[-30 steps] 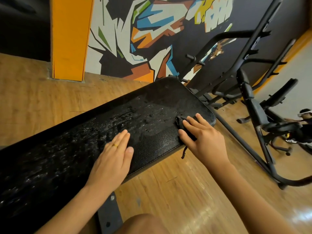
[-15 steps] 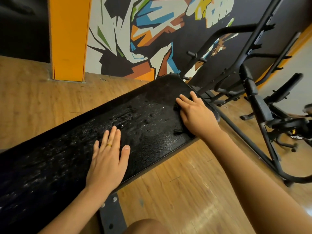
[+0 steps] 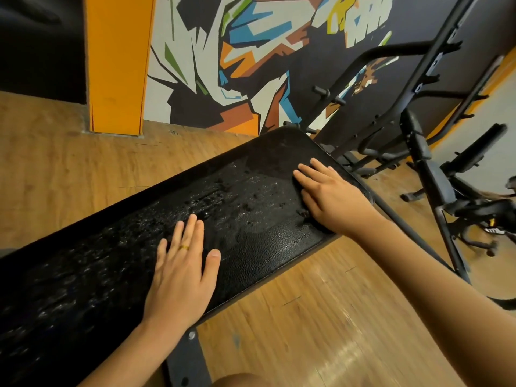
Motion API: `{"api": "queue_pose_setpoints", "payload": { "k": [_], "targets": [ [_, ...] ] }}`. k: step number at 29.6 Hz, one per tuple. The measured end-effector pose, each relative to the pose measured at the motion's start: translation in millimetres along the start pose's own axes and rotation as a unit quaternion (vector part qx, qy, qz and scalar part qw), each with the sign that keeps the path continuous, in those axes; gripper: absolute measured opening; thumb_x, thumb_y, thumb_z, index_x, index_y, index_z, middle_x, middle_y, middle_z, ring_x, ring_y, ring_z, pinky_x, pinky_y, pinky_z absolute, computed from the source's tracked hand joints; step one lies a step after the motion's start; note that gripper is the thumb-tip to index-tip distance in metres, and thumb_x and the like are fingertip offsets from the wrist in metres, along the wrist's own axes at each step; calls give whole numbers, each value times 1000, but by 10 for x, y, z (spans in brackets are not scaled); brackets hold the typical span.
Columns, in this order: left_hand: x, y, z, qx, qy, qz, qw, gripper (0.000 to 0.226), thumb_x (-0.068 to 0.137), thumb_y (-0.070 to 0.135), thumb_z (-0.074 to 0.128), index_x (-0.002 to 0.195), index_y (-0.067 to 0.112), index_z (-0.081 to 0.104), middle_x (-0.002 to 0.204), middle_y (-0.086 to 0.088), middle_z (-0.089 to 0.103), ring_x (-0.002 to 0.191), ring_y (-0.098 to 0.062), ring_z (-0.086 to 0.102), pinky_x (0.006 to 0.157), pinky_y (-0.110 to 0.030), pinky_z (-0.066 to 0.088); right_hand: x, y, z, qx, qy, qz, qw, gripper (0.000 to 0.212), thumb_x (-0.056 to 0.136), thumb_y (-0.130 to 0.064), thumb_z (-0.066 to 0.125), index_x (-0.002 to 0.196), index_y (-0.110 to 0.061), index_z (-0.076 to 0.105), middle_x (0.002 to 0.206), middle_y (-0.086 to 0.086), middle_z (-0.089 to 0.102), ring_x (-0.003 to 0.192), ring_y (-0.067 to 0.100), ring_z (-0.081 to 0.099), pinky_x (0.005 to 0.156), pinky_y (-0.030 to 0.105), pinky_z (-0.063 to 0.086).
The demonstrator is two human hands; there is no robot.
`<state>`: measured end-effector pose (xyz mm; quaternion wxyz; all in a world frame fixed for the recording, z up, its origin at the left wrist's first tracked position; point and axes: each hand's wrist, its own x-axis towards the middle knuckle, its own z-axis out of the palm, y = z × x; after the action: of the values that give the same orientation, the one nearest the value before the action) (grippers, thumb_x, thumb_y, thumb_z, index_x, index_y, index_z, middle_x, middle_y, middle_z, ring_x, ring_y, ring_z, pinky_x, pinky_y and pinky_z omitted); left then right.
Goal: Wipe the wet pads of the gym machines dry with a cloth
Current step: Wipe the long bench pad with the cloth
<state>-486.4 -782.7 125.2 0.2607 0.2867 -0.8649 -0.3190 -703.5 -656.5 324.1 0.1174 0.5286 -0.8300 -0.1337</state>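
We press our right hand (image 3: 332,196) flat, fingers straight and nearly together, on the mostly hidden cloth (image 3: 303,213) near the pad's (image 3: 259,247) far end. Our left hand (image 3: 181,275) lies flat mid-pad by the near edge, thumb out, with bare floor (image 3: 321,317) alongside

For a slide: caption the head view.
Right hand presses a dark cloth on the wet bench pad; left hand rests flat on it.

Cloth (image 3: 303,213) is hiding under the right hand (image 3: 332,196)
The hand is covering almost all of it; only a small dark bit is peeking out by the thumb. The black bench pad (image 3: 251,247) is running off the left edge, and a blurry person (image 3: 511,182) is getting cut off far right.
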Motion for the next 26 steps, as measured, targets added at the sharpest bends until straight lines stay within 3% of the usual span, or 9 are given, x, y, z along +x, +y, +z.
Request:
{"api": "queue_pose_setpoints", "payload": {
  "k": [4,8,14,19,23,26],
  "targets": [
    [23,-9,-13,5,-3,2,1000,78,94,65,1,160,24,1,167,13,-9,151,0,-16,124,-34,-8,350,48,4,2,3,-14,1000,51,108,-26,38,156,-8,35,162,11,35,154,37,16,122,53,22],
    [18,10,-13,5,-4,4,1000,78,94,65,1,160,25,0,166,14,-9,151,-1,-16,124,-33,-9,104,74,-21,4,-16,-23,1000,56,106,-26,37,159,-13,28,167,7,23,156,30,11,125,50,15],
    [10,-2,-8,6,-8,0,1000,75,94,64,1,159,25,-3,167,12,-10,151,-1,-18,125,-35,-8,-448,49,-30,16,-34,-32,999,72,98,-51,10,160,-21,28,167,-3,20,156,19,11,127,43,10],
    [28,10,-19,2,-3,2,1000,77,95,64,2,161,23,0,167,12,-9,152,-2,-15,124,-34,-8,164,-18,-26,24,-19,-47,998,53,108,-29,36,158,-11,31,165,7,28,156,28,13,126,49,18],
    [34,15,-32,2,-5,3,1000,78,94,64,3,161,24,1,167,13,-9,151,0,-16,122,-31,-11,527,-108,-16,29,-1,-38,999,50,108,-23,39,155,-6,36,162,11,33,154,31,17,123,50,21],
    [36,21,-38,4,-6,5,1000,77,95,63,4,161,24,2,167,12,-8,152,-2,-15,123,-32,-10,334,-89,-3,33,-9,-32,999,53,107,-23,39,158,-13,31,166,5,27,155,27,14,126,48,16]
  ]
}}
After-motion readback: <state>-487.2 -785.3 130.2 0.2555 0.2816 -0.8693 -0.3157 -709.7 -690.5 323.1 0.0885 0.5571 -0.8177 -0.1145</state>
